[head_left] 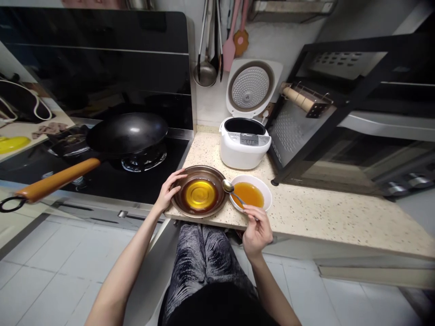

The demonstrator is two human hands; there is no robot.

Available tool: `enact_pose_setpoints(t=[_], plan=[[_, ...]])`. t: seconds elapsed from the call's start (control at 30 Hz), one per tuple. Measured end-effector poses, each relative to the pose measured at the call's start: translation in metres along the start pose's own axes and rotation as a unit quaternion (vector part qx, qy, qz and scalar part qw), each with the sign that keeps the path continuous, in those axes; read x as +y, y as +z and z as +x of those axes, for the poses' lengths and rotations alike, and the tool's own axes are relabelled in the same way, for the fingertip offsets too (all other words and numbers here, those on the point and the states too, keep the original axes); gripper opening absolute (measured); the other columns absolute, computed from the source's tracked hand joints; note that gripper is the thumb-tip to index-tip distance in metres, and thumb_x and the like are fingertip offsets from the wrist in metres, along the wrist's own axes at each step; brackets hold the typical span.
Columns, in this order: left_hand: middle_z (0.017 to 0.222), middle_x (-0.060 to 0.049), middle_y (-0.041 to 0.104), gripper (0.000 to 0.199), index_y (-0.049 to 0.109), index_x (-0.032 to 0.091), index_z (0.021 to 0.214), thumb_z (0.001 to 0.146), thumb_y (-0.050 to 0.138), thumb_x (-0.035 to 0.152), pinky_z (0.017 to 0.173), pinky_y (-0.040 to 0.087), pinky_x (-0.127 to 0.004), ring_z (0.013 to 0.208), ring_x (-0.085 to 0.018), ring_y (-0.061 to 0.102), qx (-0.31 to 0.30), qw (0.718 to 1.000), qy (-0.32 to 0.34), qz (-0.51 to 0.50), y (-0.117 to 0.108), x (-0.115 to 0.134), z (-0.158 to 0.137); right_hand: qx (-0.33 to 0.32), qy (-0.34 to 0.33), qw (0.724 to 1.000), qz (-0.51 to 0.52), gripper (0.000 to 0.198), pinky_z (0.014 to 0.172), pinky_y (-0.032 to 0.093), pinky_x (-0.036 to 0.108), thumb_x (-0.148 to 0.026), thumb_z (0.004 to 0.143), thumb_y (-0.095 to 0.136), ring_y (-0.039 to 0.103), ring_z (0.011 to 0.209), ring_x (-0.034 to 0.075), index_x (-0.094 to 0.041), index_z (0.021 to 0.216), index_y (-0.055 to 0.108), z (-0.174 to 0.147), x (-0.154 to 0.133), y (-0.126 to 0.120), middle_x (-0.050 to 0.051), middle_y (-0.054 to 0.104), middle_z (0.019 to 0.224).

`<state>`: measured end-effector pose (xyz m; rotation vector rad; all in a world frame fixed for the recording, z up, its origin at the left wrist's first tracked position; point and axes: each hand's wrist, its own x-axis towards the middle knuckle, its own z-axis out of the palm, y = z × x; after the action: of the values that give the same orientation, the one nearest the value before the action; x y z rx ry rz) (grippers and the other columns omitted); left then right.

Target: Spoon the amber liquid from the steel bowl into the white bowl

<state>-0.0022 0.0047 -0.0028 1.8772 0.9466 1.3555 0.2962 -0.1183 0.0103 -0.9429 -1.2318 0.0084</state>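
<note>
Head camera, looking down: I have a spoon (228, 186) in my right hand (257, 230), at the front edge of the tabletop (306, 213).

How is that grip?

Narrow. My fingers and thumb are pinched on the handle, which slants across the white bowl (268, 190) and away to the left. Its rounded end is over the place where the two bowls come close; whether it touches either rim, I cannot tell.

And your left hand (169, 188)?

My fingers there are spread along the left rim of the metal bowl (220, 199). They touch it, but whether that grip squeezes, I cannot tell.

Where do the bowls stand?

The metal one is by the tabletop's front left corner, with amber liquid (200, 194) in it, brightest in the middle. The white one stands just to its right, near the front edge, with orange liquid (251, 191) inside.

What else is near?

A rice cooker (243, 156) behind the bowls, toward the back edge, its lid (252, 88) raised. Past the left edge is the stove (175, 151), carrying a black pan (129, 131).
</note>
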Motion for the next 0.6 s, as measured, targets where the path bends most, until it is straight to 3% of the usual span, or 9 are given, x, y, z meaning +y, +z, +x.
enact_pose_setpoints(t=[0.13, 0.33, 0.6], plan=[[0.158, -0.012, 0.056, 0.042, 0.073, 0.022, 0.128, 0.094, 0.062, 0.044, 0.129, 0.029, -0.061, 0.149, -0.038, 0.048, -0.002, 1.0, -0.002, 0.001, 0.0, 0.001, 0.0, 0.006, -0.004, 1.0, -0.026, 0.018, 0.082, 0.062, 0.041, -0.014, 0.101, 0.056, 0.075, 0.092, 0.023, -0.022, 0.1, 0.071, 0.006, 0.008, -0.01, 0.007, 0.077, 0.096], [0.158, -0.013, 0.055, 0.044, 0.072, 0.022, 0.129, 0.094, 0.061, 0.046, 0.128, 0.031, -0.061, 0.149, -0.039, 0.048, -0.003, 1.0, 0.0, 0.012, -0.001, -0.001, 0.0, -0.038, -0.05, 0.996, -0.067, 0.022, 0.082, 0.062, 0.041, -0.011, 0.101, 0.053, 0.075, 0.094, 0.023, -0.023, 0.104, 0.071, 0.011, 0.02, -0.022, 0.007, 0.077, 0.098], [0.158, -0.012, 0.055, 0.045, 0.072, 0.022, 0.13, 0.094, 0.063, 0.046, 0.129, 0.029, -0.061, 0.149, -0.039, 0.047, -0.003, 1.0, 0.0, 0.008, -0.001, -0.004, 0.001, -0.154, -0.228, 0.952, -0.13, 0.042, 0.079, 0.065, 0.041, -0.002, 0.095, 0.048, 0.076, 0.098, 0.024, -0.022, 0.125, 0.069, 0.008, 0.039, -0.038, 0.011, 0.081, 0.105]])
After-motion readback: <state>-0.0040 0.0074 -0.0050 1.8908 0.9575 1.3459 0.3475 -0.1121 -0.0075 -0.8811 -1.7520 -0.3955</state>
